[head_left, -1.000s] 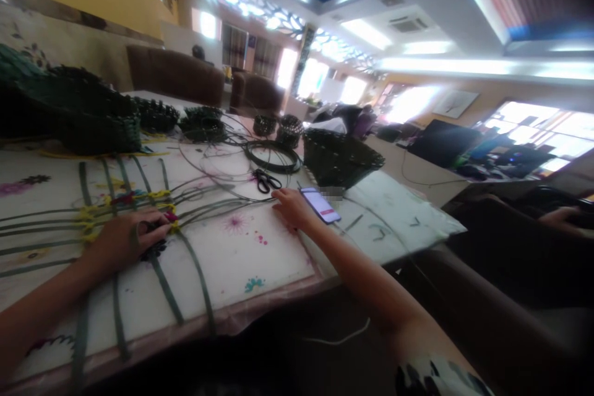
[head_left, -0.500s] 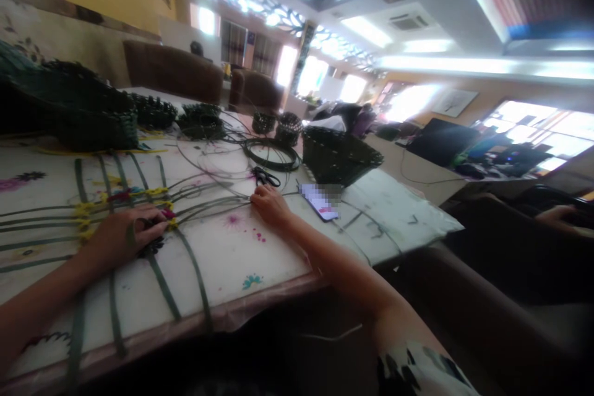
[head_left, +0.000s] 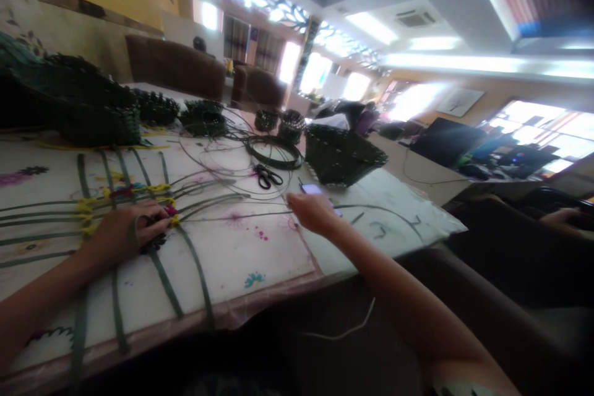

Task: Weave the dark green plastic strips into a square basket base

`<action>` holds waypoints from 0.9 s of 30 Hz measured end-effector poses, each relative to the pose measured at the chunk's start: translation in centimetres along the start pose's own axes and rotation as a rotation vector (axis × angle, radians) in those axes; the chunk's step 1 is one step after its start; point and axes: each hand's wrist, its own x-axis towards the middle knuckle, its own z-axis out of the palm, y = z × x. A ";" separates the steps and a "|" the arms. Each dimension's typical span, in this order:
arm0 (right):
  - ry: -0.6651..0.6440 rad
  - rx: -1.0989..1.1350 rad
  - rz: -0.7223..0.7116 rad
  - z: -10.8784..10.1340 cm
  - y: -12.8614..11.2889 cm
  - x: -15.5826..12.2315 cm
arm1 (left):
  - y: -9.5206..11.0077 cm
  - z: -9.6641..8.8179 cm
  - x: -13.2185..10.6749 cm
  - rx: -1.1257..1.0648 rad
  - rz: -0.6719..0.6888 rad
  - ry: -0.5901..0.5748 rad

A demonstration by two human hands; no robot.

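Flat green strips point(head_left: 164, 281) cross one another on the table, laced near the middle with yellow, blue and pink pieces into a small woven panel point(head_left: 86, 215). My left hand point(head_left: 127, 226) rests over this panel, its thumb and fingers closed at the right edge by a pink and yellow piece. To the right, my right hand point(head_left: 313, 210) is closed in a pinch on a thin green strip point(head_left: 260, 216). That strip runs taut from the panel, and a loose length curves beyond the hand. A phone point(head_left: 312, 189) lies partly hidden behind my right hand.
Black scissors point(head_left: 268, 177) lie beside a coil of green strip point(head_left: 273, 153). Dark green woven baskets point(head_left: 343, 151) stand along the back, with a large one point(head_left: 88, 102) at far left. The table's front edge point(head_left: 273, 297) runs close to me. Another person's hand point(head_left: 563, 218) shows at far right.
My right hand has moved right along the table, from left of the phone to in front of it, with the strip drawn out straighter. My left hand has stayed on the panel.
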 end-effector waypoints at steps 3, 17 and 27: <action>0.113 -0.019 0.234 -1.0 4.0 -2.7 | 0.5 -0.3 -0.1 0.014 -0.002 -0.012; 0.421 0.386 0.461 -3.7 12.1 -10.2 | 2.1 -0.7 -0.3 0.098 0.009 -0.046; 0.241 0.595 0.402 -3.0 14.5 -12.2 | 0.0 0.0 0.0 0.158 0.099 -0.059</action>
